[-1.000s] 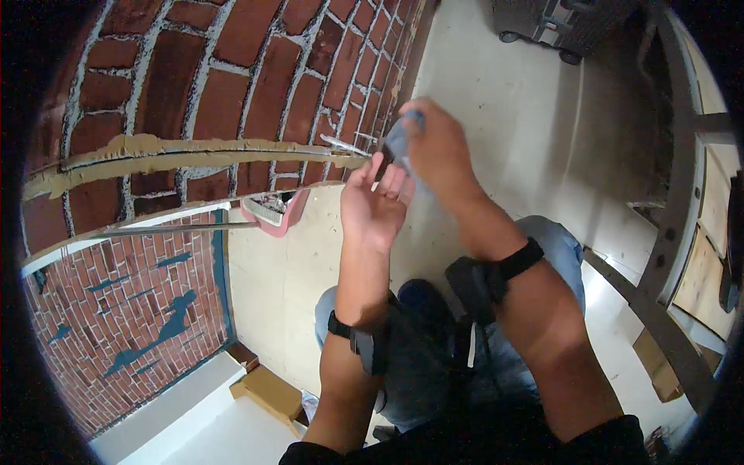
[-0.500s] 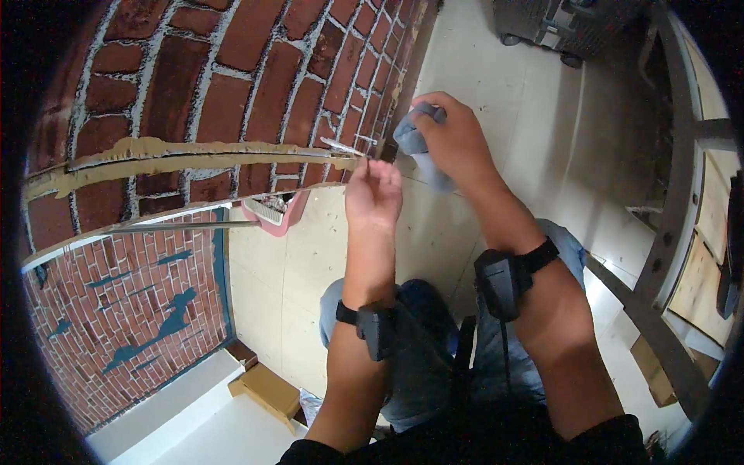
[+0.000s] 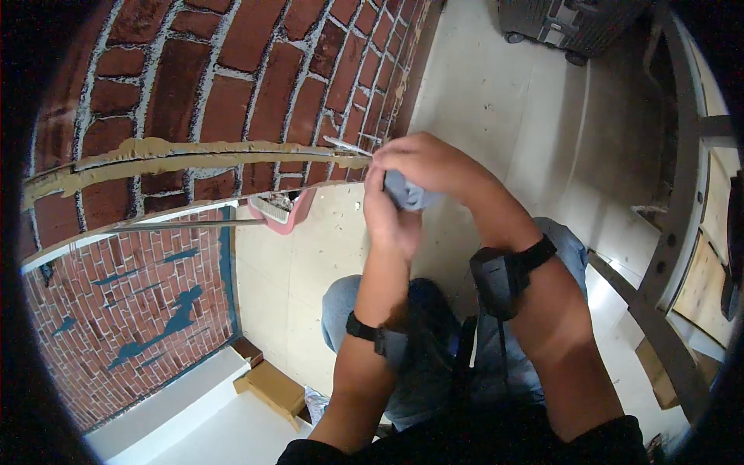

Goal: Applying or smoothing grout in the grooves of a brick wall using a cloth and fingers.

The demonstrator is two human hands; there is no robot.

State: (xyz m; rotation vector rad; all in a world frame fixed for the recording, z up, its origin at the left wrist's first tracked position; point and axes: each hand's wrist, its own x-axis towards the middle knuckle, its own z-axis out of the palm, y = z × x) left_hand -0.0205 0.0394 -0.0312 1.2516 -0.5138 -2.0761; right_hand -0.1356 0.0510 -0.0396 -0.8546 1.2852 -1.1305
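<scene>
My right hand (image 3: 418, 163) is closed over a bunched grey cloth (image 3: 404, 190), at the right end of a brown putty-covered seam (image 3: 194, 159) on the brick-pattern panel (image 3: 256, 77). My left hand (image 3: 387, 217) is raised just below it, fingers curled against the cloth and partly hidden by my right hand. A thin white tool or strip (image 3: 345, 146) lies by the seam, just left of my fingers; what it is I cannot tell.
A pink dustpan (image 3: 283, 221) with debris lies on the floor (image 3: 480, 85). A black wheeled case (image 3: 562, 27) stands at the top. A metal frame (image 3: 674, 217) runs along the right. Cardboard boxes (image 3: 271, 391) and another brick-pattern panel (image 3: 139, 310) are at lower left.
My left hand went from palm-up, fingers loosely curled, to against the cloth. My right hand, with the cloth, came down and left onto my left hand's fingers.
</scene>
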